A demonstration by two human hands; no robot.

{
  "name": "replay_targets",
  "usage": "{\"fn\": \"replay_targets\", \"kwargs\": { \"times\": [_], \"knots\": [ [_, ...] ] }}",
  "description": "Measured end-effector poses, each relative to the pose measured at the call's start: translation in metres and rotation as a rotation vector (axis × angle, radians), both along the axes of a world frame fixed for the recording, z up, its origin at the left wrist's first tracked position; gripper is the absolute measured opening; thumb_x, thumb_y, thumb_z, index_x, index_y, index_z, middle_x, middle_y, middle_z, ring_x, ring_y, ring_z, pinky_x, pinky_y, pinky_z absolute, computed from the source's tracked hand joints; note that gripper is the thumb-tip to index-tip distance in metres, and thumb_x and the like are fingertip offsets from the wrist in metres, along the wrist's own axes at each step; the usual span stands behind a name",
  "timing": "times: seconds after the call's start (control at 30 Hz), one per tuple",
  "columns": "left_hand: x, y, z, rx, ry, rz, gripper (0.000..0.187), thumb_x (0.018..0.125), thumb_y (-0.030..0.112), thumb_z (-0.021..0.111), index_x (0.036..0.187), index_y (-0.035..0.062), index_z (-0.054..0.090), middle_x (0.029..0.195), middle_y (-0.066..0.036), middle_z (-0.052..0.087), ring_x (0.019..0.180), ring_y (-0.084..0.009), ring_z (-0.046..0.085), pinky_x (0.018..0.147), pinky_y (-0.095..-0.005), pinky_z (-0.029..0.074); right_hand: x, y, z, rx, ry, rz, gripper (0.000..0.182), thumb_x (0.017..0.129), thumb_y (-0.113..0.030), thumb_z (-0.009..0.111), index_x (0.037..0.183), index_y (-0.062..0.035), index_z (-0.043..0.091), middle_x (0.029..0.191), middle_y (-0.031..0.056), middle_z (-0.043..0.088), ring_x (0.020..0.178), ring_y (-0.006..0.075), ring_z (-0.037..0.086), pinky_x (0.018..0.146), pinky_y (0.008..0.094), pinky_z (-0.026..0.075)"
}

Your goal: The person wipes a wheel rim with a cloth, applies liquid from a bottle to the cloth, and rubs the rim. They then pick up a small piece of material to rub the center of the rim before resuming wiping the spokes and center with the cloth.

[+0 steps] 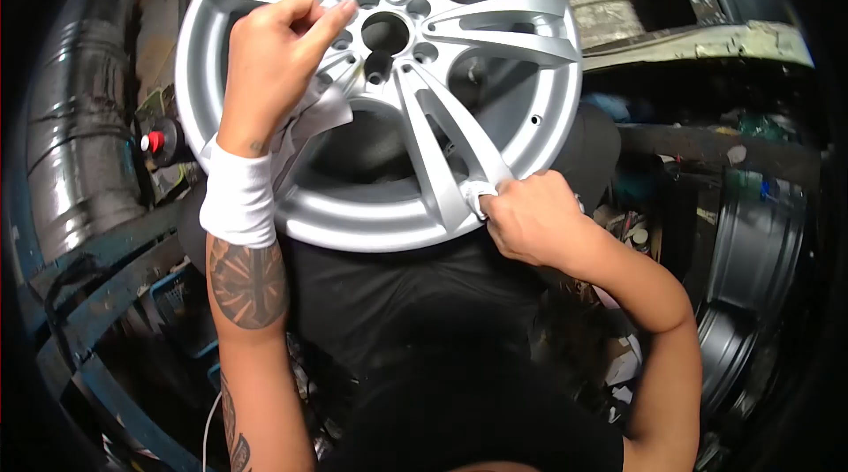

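A silver alloy wheel rim [353,214] with paired spokes lies face up across my lap. My left hand [276,61] is closed over the left spokes, its thumb and forefinger together near the hub's bolt holes; what its fingers hold, if anything, is hidden. A pale grey cloth [325,113] drapes below that hand and wrist, over the spokes. At the lower right, my right hand [539,218] grips a bunched white cloth [477,195] against the outer end of a spoke. A white wristband [238,196] covers my left wrist.
Stacked metal wheel barrels [79,119] stand at the left, beside a dark round object with a red and white knob [157,142]. More rims [755,247] sit on the right, below a cluttered shelf [707,141]. A blue basket [181,300] is at lower left.
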State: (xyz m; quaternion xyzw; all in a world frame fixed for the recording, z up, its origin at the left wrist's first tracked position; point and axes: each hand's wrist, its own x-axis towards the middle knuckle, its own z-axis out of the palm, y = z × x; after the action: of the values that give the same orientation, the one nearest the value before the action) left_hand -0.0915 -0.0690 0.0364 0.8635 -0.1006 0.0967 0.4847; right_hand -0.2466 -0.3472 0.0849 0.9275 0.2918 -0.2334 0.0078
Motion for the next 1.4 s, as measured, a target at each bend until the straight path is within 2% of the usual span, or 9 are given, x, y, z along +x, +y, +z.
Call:
{"fn": "replay_targets", "kwargs": {
  "times": [0.17, 0.47, 0.57, 0.63, 0.83, 1.0, 1.17, 1.23, 1.4],
  "knots": [
    [-0.019, -0.014, 0.004, -0.106, 0.026, -0.068, 0.034, 0.091, 0.021, 0.079, 0.074, -0.0046, 0.063, 0.056, -0.006, 0.049, 0.054, -0.008, 0.041, 0.05, -0.0277, 0.034, 0.002, 0.003, -0.005, 0.086, 0.094, -0.221, 0.016, 0.081, -0.018, 0.062, 0.077, -0.0054, 0.072, 0.066, 0.0164, 0.068, 0.061, 0.0351, 0.07, 0.057, 0.0457, 0.055],
    [-0.028, -0.037, -0.007, -0.042, 0.064, -0.229, 0.023, 0.096, 0.014, 0.071, 0.084, -0.005, 0.068, 0.061, -0.003, 0.052, 0.058, -0.0064, 0.041, 0.052, -0.0261, 0.033, -0.009, 0.006, -0.002, -0.009, 0.075, -0.036, 0.008, 0.078, -0.017, 0.066, 0.078, -0.0119, 0.073, 0.076, 0.0076, 0.073, 0.073, 0.0242, 0.073, 0.06, 0.0379, 0.05],
    [-0.035, -0.038, -0.001, -0.019, 0.134, -0.233, 0.014, 0.099, 0.009, 0.066, 0.101, -0.0035, 0.072, 0.07, 0.0, 0.059, 0.062, -0.0038, 0.044, 0.054, -0.0227, 0.035, -0.006, -0.004, -0.01, 0.112, 0.131, -0.178, 0.011, 0.078, -0.017, 0.065, 0.073, -0.0086, 0.07, 0.072, 0.0119, 0.069, 0.065, 0.0279, 0.07, 0.06, 0.0409, 0.051],
    [-0.038, -0.036, -0.003, 0.024, 0.184, -0.27, 0.013, 0.099, 0.007, 0.065, 0.103, -0.0028, 0.072, 0.07, 0.0, 0.058, 0.063, -0.0035, 0.044, 0.055, -0.0224, 0.034, -0.022, -0.004, -0.014, 0.121, 0.035, -0.164, 0.016, 0.078, -0.019, 0.067, 0.087, -0.0058, 0.07, 0.07, 0.0105, 0.066, 0.064, 0.0295, 0.07, 0.057, 0.0411, 0.052],
    [-0.046, -0.054, -0.005, 0.068, 0.239, -0.333, 0.013, 0.097, 0.007, 0.068, 0.107, -0.0002, 0.073, 0.075, -0.001, 0.066, 0.066, -0.0043, 0.054, 0.058, -0.0212, 0.042, -0.043, -0.003, -0.019, 0.383, 0.138, -0.499, 0.029, 0.085, -0.028, 0.072, 0.097, -0.0024, 0.068, 0.069, 0.0165, 0.066, 0.065, 0.0357, 0.07, 0.058, 0.0455, 0.053],
    [-0.036, -0.053, -0.013, 0.062, 0.319, -0.292, 0.016, 0.099, 0.01, 0.067, 0.108, -0.0019, 0.073, 0.079, -0.002, 0.068, 0.07, -0.0038, 0.055, 0.06, -0.0212, 0.042, -0.02, 0.0, -0.013, 0.508, 0.435, -0.593, 0.047, 0.089, -0.036, 0.073, 0.105, 0.0065, 0.062, 0.073, 0.023, 0.07, 0.076, 0.0438, 0.071, 0.074, 0.052, 0.057],
    [-0.032, -0.047, -0.013, 0.025, 0.309, -0.304, 0.016, 0.099, 0.009, 0.067, 0.108, -0.002, 0.073, 0.084, -0.003, 0.071, 0.073, -0.0046, 0.059, 0.061, -0.0209, 0.044, -0.023, -0.006, -0.004, 0.614, 0.604, -0.76, 0.039, 0.086, -0.026, 0.072, 0.102, 0.0091, 0.065, 0.081, 0.0247, 0.072, 0.082, 0.0435, 0.073, 0.084, 0.0481, 0.058],
    [-0.033, -0.043, -0.011, 0.019, 0.316, -0.287, 0.016, 0.1, 0.009, 0.066, 0.108, -0.0017, 0.073, 0.086, -0.004, 0.072, 0.075, -0.0049, 0.06, 0.062, -0.0209, 0.045, -0.016, 0.004, -0.021, 0.739, 0.487, -0.791, 0.045, 0.087, -0.03, 0.073, 0.104, 0.0105, 0.064, 0.075, 0.0265, 0.069, 0.077, 0.0446, 0.071, 0.076, 0.047, 0.058],
    [-0.033, -0.044, -0.012, 0.024, 0.334, -0.29, 0.016, 0.1, 0.01, 0.066, 0.109, -0.0016, 0.073, 0.089, -0.003, 0.071, 0.076, -0.0053, 0.059, 0.064, -0.021, 0.046, -0.03, 0.004, -0.024, 0.624, 0.382, -0.747, 0.042, 0.085, -0.027, 0.074, 0.102, 0.0105, 0.065, 0.074, 0.027, 0.069, 0.076, 0.045, 0.071, 0.075, 0.0478, 0.057]
  ]
}}
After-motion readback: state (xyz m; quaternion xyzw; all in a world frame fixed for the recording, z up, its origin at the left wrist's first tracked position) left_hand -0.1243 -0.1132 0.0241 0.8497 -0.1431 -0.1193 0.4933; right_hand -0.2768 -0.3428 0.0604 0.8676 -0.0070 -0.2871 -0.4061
